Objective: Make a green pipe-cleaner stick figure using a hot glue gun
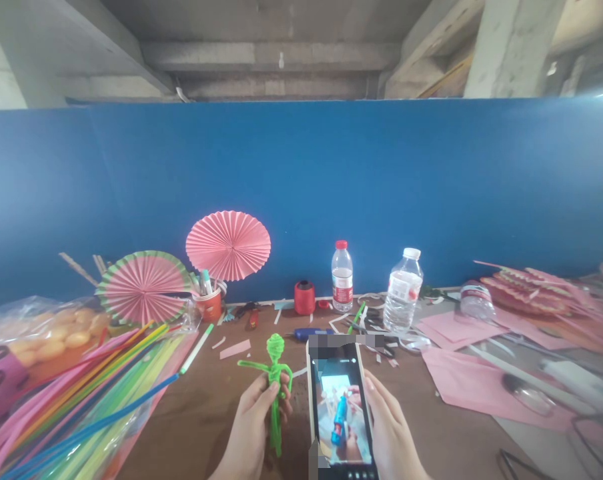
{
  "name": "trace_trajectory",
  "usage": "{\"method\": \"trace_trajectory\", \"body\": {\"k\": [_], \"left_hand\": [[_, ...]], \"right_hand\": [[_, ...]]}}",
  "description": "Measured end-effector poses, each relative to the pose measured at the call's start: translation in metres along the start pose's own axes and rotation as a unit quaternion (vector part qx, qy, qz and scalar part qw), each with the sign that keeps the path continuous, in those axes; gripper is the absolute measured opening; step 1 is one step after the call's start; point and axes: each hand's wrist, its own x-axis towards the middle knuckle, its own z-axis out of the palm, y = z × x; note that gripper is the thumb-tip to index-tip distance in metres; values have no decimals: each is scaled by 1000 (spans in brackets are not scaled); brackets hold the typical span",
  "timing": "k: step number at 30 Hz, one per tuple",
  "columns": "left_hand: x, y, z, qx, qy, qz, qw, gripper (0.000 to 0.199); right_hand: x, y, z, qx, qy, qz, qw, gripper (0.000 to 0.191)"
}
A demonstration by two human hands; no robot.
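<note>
My left hand (256,417) is closed around the middle of a bright green pipe-cleaner figure (275,350), held upright above the table. The figure has a round coiled head, one arm stretched out to the left and one bent arm on the right; its legs hang below my fingers. In my right hand (389,423) is a smartphone (340,410), gripped along its right side and tilted toward me. Its lit screen shows a picture of hands with a blue object. Part of the phone's left and top edge is blurred out by blocks.
Bundles of coloured pipe cleaners (106,407) lie at left. Paper fans (228,245), a cup of pens (209,305), a red thread spool (304,298) and water bottles (403,293) line the blue partition (301,173). Pink paper sheets (474,380) and scraps spread at right.
</note>
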Motion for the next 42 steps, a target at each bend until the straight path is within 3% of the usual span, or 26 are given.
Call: {"method": "trace_trajectory", "body": {"k": [7,24,26,31,33,42], "left_hand": [[-1,-2,0,-4,-2,13,1000,26],[0,-3,-2,-17,0,7,1000,23],[1,-3,-2,-16,1,5,1000,24],[0,-2,-1,-16,-2,4,1000,23],[0,-3,-1,-14,-5,6,1000,22],[2,-4,-2,-9,-6,10,1000,24]], "right_hand": [[-2,-2,2,-4,-27,-2,1000,45],[-2,-6,5,0,-13,-58,998,42],[-4,-8,7,29,-11,-36,999,44],[-11,-11,13,84,36,98,991,56],[-12,-10,14,102,31,112,988,60],[2,2,-1,39,20,7,999,42]]}}
